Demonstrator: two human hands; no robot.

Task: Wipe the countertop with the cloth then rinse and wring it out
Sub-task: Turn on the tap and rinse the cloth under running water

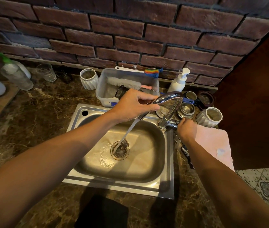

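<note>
A pink cloth [212, 142] lies flat on the dark marble countertop [36, 109] to the right of the steel sink [169, 162]. My left hand [133, 104] grips the curved chrome faucet spout [169, 97] near its outlet. My right hand [186, 129] is closed on the tap handle [171, 123] at the faucet's base. A stream of water [127, 134] runs from the spout into the sink's drain [119, 150]. Neither hand touches the cloth.
Behind the sink stands a clear plastic tub [107, 83] with brushes, a white pump bottle [179, 81], two white ribbed cups [89, 78] [210, 116] and metal jars [186, 110]. Glasses and bottles [17, 74] stand at the left. A dark object [102, 213] lies at the front edge.
</note>
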